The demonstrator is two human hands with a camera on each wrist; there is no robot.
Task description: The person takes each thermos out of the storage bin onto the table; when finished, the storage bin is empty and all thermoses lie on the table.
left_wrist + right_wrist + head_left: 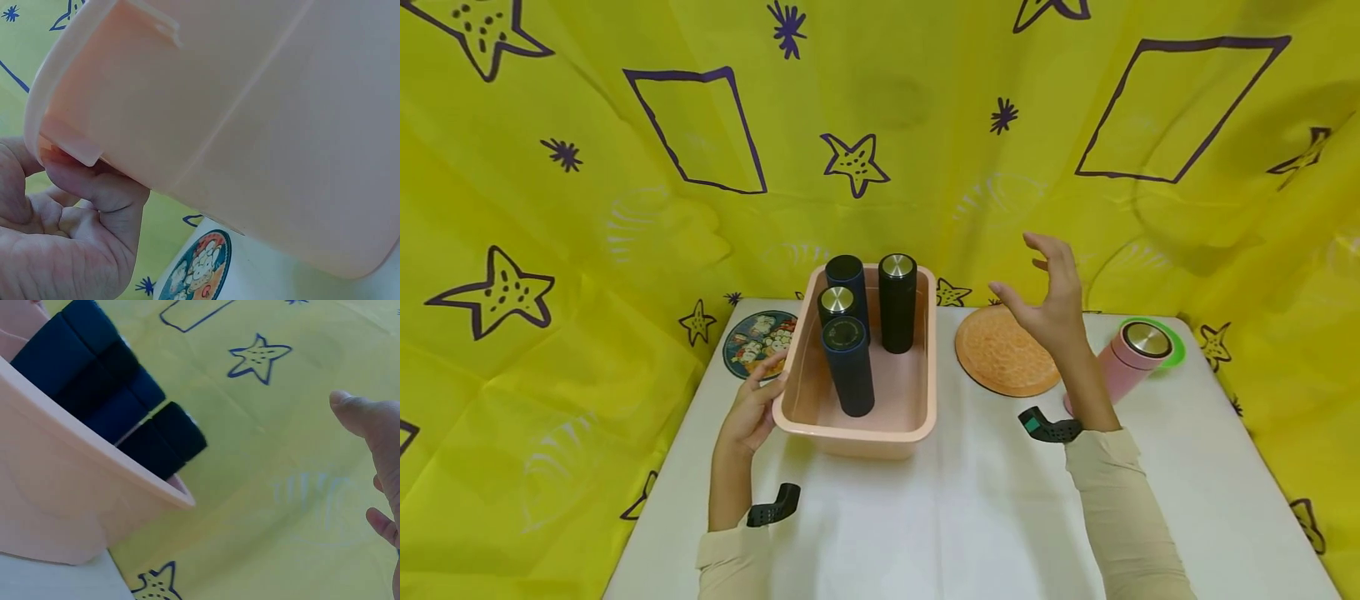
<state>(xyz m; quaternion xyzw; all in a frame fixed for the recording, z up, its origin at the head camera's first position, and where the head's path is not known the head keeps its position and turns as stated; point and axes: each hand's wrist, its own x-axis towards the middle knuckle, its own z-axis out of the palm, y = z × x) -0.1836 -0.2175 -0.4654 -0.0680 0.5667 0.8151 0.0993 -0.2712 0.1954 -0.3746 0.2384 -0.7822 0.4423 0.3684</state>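
Note:
A pale pink plastic basin [855, 435] is at the middle of the white table, with several dark flasks standing inside. Two of these, a black flask [897, 304] at the back right and another at the left, have shiny silver lids; a dark blue-black flask [850, 367] is nearest the front. My left hand [758, 410] holds the basin's left rim, its fingers curled under the lip in the left wrist view. Raised to the right of the basin, my right hand [1051, 300] has thumb and fingers spread apart, holding nothing. Below its wrist is a pink flask [1122, 367] with a silver lid.
A round tan mat [1000, 358] lies right of the basin. Behind the pink flask shows a bright green round item [1177, 348]. At the back left is a patterned round mat [752, 333]. A yellow patterned curtain [925, 167] hangs along the table's back and sides.

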